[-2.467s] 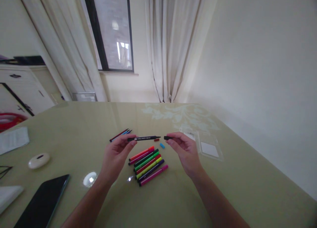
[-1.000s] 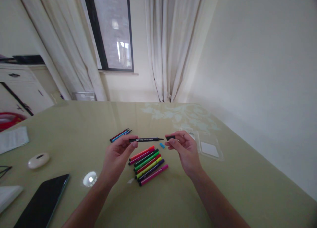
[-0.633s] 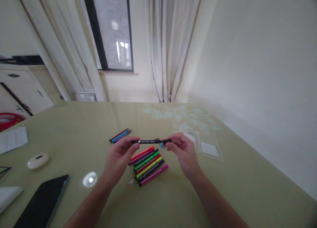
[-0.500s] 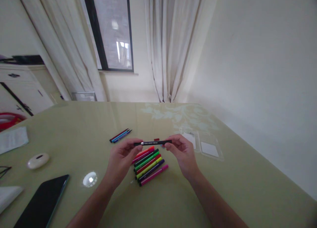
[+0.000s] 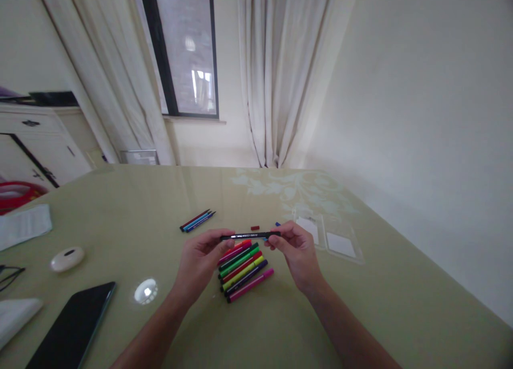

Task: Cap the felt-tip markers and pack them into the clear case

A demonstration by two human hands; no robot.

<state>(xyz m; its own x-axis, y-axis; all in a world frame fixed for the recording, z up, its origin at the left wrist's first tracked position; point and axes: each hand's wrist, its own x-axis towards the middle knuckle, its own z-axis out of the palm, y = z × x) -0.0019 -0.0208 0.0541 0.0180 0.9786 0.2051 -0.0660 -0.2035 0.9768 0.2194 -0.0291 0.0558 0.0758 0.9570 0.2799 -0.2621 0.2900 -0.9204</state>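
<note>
A black marker pen [image 5: 250,236] lies level between my hands, lifted above the table. My left hand [image 5: 202,256] pinches one end of it, and my right hand [image 5: 297,254] pinches the other. Beneath and in front of the pen, several capped markers [image 5: 243,273] in orange, green, red, yellow, purple and pink lie side by side, slanting. Past my left hand rest several uncapped pens [image 5: 197,220], dark red and blue. A loose dark red cap [image 5: 255,228] sits beyond the held pen; a blue cap [image 5: 277,224] shows partly behind my right fingers.
A clear plastic case [image 5: 340,243] with white inserts lies on the right. To the left are a dark-screened tablet or phone [image 5: 74,326], a white rounded object [image 5: 67,259], a paper sheet [image 5: 26,225] and a bright round reflection. A wall borders the table's right side.
Both hands still hold the black pen, which has turned slightly about its length. The view has shifted a little, and more of the blue cap shows by my right hand.
</note>
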